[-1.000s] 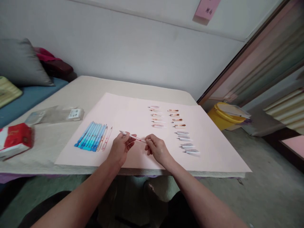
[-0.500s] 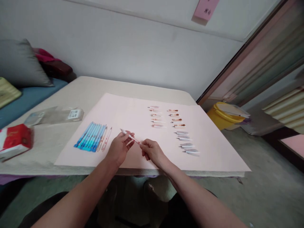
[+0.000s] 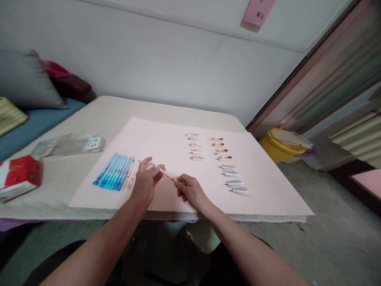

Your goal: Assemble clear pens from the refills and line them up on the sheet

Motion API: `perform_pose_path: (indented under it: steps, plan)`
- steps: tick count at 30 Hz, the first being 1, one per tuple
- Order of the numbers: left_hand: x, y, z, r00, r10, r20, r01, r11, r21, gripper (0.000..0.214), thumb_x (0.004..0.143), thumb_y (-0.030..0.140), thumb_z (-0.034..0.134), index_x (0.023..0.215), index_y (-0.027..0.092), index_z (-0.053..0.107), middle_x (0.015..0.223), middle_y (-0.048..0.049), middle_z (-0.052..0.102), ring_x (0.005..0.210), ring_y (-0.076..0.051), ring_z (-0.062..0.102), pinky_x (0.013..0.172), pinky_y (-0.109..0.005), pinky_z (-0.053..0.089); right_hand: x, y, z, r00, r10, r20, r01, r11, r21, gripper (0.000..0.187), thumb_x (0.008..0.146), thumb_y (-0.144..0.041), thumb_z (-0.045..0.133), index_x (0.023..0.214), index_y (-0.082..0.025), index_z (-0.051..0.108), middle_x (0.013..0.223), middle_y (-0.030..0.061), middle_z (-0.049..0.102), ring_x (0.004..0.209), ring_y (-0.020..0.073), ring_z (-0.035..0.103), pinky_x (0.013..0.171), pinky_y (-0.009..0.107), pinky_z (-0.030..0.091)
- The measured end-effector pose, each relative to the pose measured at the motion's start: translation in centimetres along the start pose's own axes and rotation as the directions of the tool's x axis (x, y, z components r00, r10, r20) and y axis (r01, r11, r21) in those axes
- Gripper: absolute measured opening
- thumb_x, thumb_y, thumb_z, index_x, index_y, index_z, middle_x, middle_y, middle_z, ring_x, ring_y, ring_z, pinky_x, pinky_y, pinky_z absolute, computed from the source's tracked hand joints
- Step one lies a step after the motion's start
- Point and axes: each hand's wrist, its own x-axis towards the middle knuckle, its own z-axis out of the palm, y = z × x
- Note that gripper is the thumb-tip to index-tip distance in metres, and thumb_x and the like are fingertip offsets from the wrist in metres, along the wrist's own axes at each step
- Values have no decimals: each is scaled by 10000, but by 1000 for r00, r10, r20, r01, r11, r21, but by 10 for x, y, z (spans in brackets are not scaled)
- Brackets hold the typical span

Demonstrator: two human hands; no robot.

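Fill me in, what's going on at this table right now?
A person holds a slim pen over a pink sheet on the table: the left hand grips one end, the right hand pinches the other. Blue pens lie in a row on the sheet beside the left hand; small pen parts lie in rows farther right.

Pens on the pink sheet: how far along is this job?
Done: a row of blue pens lies at the left of the sheet, pink pens beside it. In hand: left hand and right hand hold another pen between them. Left: rows of small parts lie untouched to the right.
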Motion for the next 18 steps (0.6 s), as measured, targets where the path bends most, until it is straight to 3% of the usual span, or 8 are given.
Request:
perform_pose_path:
  steps: [3, 7, 14, 18]
  plan:
    - [0, 0, 0, 1000, -11, -5, 12, 999, 45, 357, 683, 166, 667, 1019, 203, 552, 871, -71, 661, 793, -146, 621, 679, -248, 465, 0, 1, 1, 1000, -21, -18, 20, 999, -26, 170, 811, -322, 526, 710, -187, 512, 493, -60, 526, 351, 57, 393, 362, 188, 284]
    - [3, -2, -4, 996, 18, -90, -10, 996, 88, 300, 649, 221, 711, 925, 197, 594, 823, -14, 613, 677, -84, 574, 635, -210, 449, -2, -1, 2, 1000, -15, -28, 14, 999, -44, 163, 802, -321, 538, 712, -186, 524, 492, -59, 526, 357, 56, 393, 365, 184, 283]
    - [5, 2, -5, 999, 18, -33, -18, 1000, 15, 397, 657, 109, 663, 1040, 172, 577, 909, -89, 651, 837, -151, 611, 705, -258, 473, -4, -7, -1, 992, 66, 106, -85, 978, 190, 173, 787, -325, 544, 716, -167, 545, 485, -36, 550, 355, 65, 401, 370, 197, 267]
    - [4, 4, -2, 998, 18, -62, -15, 999, 47, 392, 658, 155, 693, 1036, 183, 592, 941, -81, 655, 829, -134, 604, 662, -222, 460, -5, -11, -1, 989, 85, 118, -108, 973, 202, 175, 782, -328, 541, 737, -161, 564, 482, -32, 560, 351, 71, 411, 371, 202, 280]
